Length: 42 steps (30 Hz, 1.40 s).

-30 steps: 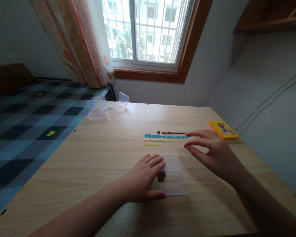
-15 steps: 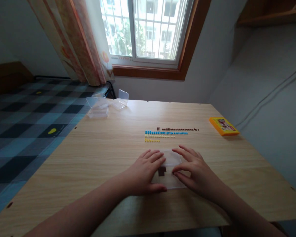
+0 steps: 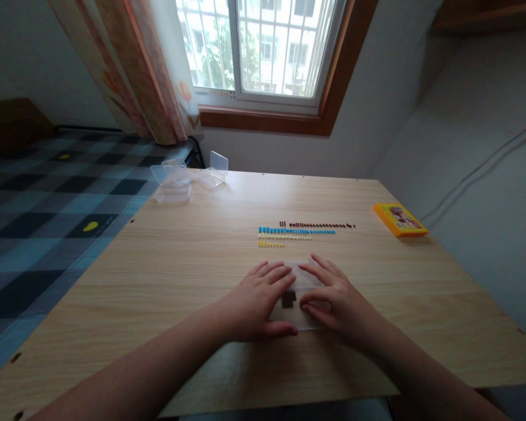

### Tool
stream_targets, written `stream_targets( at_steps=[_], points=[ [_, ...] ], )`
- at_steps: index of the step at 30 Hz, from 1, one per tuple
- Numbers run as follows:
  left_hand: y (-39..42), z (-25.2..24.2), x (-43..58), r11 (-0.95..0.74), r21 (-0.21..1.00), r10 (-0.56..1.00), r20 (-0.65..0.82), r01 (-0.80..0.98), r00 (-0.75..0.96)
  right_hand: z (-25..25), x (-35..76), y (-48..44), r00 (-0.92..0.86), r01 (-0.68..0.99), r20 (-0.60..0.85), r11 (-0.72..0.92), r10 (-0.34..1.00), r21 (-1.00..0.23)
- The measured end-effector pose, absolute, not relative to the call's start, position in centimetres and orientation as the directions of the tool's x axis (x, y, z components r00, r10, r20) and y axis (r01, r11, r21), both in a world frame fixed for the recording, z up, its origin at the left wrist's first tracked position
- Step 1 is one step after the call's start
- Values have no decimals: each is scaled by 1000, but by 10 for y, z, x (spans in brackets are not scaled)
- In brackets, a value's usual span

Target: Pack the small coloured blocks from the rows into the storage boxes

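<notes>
A clear plastic case (image 3: 305,279) lies open on the wooden table (image 3: 179,275) near me, with a small dark brown piece (image 3: 288,300) in it. My left hand (image 3: 256,301) rests on the case's left side, fingers flat and stretched out. My right hand (image 3: 335,301) lies over its right side, fingers spread, with the fingertips near the brown piece. Beyond the case lie rows of tiny pieces: a brown row (image 3: 319,225), a blue row (image 3: 296,231), a pale row (image 3: 284,237) and a short yellow row (image 3: 270,244).
Several empty clear plastic boxes (image 3: 175,184) stand at the table's far left corner. A yellow box (image 3: 400,219) lies at the far right by the wall. A bed with a checked cover (image 3: 39,228) is to the left. Behind the table is a window (image 3: 263,47).
My right hand came back from the rows of pieces down onto the case's right side. My left hand stayed on the case. The view tilted down a little.
</notes>
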State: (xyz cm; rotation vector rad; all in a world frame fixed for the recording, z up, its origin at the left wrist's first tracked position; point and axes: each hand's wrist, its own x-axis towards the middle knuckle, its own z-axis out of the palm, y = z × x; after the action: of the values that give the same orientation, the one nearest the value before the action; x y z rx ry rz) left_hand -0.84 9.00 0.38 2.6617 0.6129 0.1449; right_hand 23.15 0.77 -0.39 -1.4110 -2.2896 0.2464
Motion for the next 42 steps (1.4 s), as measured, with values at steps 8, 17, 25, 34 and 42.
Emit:
stream_targets(
  at_steps=[8, 17, 25, 34, 42],
  points=[
    [90, 5, -7, -827, 398, 433, 5, 396, 901, 2, 235, 3, -480, 750, 386, 597, 788, -284],
    [90, 2, -7, -825, 411, 434, 19, 389, 901, -1, 230, 3, -498, 751, 352, 597, 793, -281],
    [90, 2, -7, -815, 434, 435, 23, 383, 900, -3, 231, 4, -500, 743, 364, 605, 786, -286],
    [90, 2, -7, -816, 440, 432, 31, 376, 901, -4, 229, 3, -494, 752, 362, 597, 791, -279],
    [91, 0, -8, -829, 411, 431, 35, 380, 902, -2, 231, 3, -492, 743, 373, 603, 787, -292]
  ],
)
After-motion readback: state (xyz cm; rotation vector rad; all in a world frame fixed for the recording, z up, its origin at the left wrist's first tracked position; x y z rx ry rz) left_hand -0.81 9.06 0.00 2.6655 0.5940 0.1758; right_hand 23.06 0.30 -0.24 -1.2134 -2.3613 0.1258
